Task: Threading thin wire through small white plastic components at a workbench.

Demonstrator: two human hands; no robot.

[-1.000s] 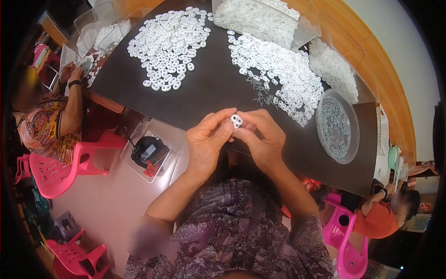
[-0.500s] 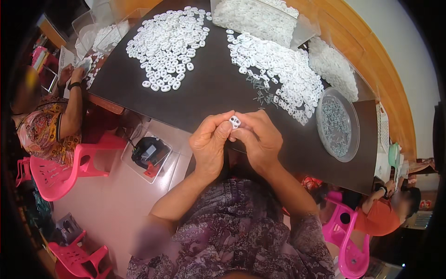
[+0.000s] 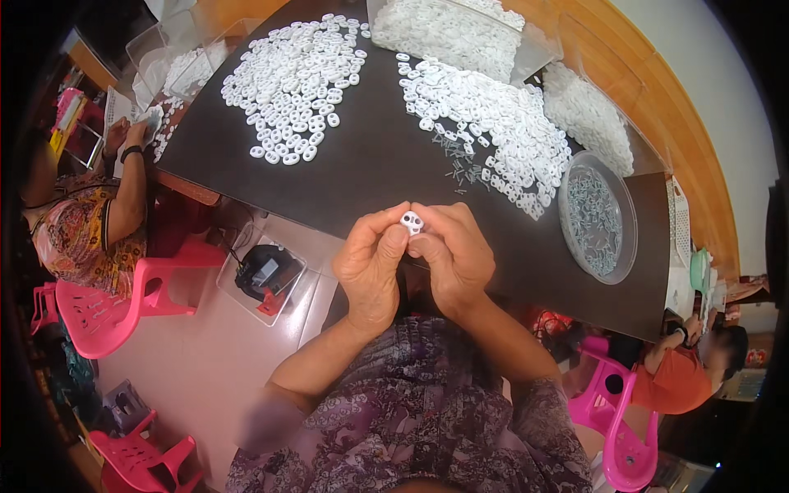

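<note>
Between my fingertips, over the near edge of the dark table [image 3: 362, 164], is a small white plastic piece with round holes [image 3: 412, 221]. My left hand [image 3: 369, 267] pinches it from one side with thumb and forefinger. My right hand [image 3: 454, 259] grips its other side the same way. Part of the piece is hidden behind my thumbs. Beyond my hands lies a heap of flat white pieces [image 3: 493, 115], with loose grey screws [image 3: 463, 160] along its near side. Another heap of oval two-holed white pieces [image 3: 296, 78] lies farther left.
A round clear tub of screws [image 3: 567, 222] stands at the right. Clear bins with white pieces [image 3: 448, 33] line the back. At the left a seated person [image 3: 90, 222] handles pieces; another in orange [image 3: 678, 378] sits at the right. Pink chairs [image 3: 99, 316] stand on the floor.
The white piece has tilted slightly between my fingers, and both hands have shifted a little to the left. My grip stays closed on it.
</note>
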